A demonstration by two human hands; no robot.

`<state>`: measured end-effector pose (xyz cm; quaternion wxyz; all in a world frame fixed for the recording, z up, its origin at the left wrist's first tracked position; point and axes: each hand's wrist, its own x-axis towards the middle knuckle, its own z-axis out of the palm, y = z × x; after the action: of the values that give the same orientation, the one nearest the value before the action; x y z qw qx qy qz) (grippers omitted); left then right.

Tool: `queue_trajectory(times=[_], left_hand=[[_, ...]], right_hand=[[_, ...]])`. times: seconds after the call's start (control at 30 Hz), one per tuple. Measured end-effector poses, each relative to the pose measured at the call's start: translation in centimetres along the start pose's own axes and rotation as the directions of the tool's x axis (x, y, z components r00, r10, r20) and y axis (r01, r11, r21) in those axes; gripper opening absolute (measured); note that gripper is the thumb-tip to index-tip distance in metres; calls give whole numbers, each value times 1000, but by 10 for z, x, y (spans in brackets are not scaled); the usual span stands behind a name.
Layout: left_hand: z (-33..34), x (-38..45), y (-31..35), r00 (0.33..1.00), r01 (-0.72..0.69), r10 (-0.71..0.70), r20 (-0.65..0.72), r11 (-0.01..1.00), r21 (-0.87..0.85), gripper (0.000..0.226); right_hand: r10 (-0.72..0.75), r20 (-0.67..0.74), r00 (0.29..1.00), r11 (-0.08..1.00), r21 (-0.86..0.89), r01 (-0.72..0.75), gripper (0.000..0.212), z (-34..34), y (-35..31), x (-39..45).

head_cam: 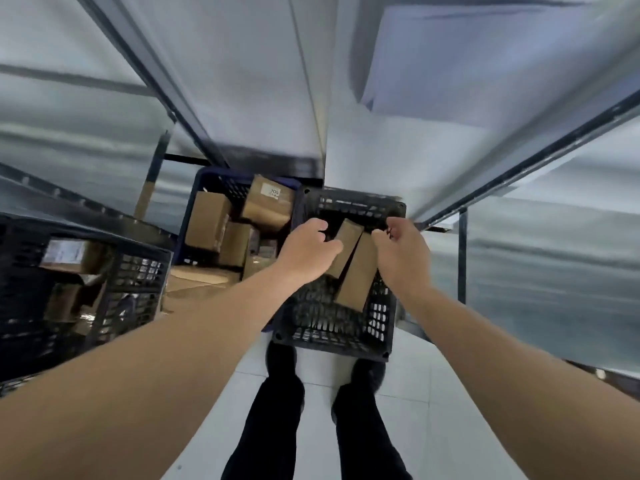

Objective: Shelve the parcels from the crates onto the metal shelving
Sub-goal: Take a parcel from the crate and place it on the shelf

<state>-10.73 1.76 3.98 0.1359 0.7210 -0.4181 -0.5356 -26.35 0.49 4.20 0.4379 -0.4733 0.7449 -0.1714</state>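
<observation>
Left hand [306, 251] grip grasping box [343, 249]; right hand [401, 258] grip unclear, fingertips hidden.

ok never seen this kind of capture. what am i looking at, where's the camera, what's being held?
There is no robot here. A person wears one wide-angle camera on the head, which looks down along both bare arms to the feet, so straight lines bend near the edges.

Both hands reach into a black crate on the floor in front of the feet. The left hand grips a narrow brown parcel. A second brown parcel leans beside it. The right hand is curled at that parcel's top edge, though whether it grips it is unclear.

Behind sits a blue crate with more cardboard parcels. Another black crate, on the left, also holds boxes. The grey streaks on both sides are the metal shelving, blurred by motion.
</observation>
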Motion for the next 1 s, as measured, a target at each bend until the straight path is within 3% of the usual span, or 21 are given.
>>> queue_trajectory(times=[0.33,0.5,0.73,0.9,1.0], left_hand=[[128,160,-146,969,205,-194,155,977,-59,61],[187,230,-190,943,263,-230,243,958,-115,64],[238,290,-218,927,301,-231,295,928,-219,54],[236,302,-229,943,321,-276,184,898,-301,53],[214,301,-249,925,378,-371,80,880,-289,66]], right_hand=[[302,73,951,951,49,-306,52,124,193,115],[411,104,906,900,112,-422,60,172,255,172],[486,86,870,836,245,-491,50,213,309,218],[431,39,902,849,322,-420,50,224,313,216],[332,177,927,899,237,-367,42,237,305,203]])
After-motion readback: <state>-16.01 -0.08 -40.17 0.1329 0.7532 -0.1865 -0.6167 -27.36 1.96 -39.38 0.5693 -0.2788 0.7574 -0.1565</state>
